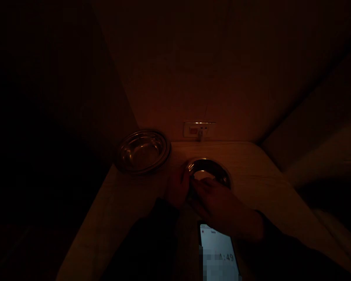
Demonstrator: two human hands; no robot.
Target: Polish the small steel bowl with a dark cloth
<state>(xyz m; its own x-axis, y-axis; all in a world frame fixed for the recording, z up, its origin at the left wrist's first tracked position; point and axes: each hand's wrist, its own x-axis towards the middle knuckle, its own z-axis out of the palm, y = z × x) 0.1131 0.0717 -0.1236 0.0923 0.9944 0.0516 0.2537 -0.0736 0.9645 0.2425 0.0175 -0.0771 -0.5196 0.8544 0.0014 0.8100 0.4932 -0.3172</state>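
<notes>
In the dim light, a shiny round metal bowl (220, 168) is on the wooden table in front of me. My left hand (178, 187) is closed at its left rim, with the thumb side up against the metal. Over the near side of the bowl lies my right hand (219, 203), its fingers bent together and pointing left, close to the left hand. Whatever sits between those fingers is lost in shadow. The near rim and part of the bowl's inside are hidden behind my right hand.
Several stacked metal bowls (167, 152) stand at the table's back left. A lit phone (218, 244) lies below my right wrist. On the wall behind the table (260, 179) is a socket plate (193, 130) with a switch and a plug.
</notes>
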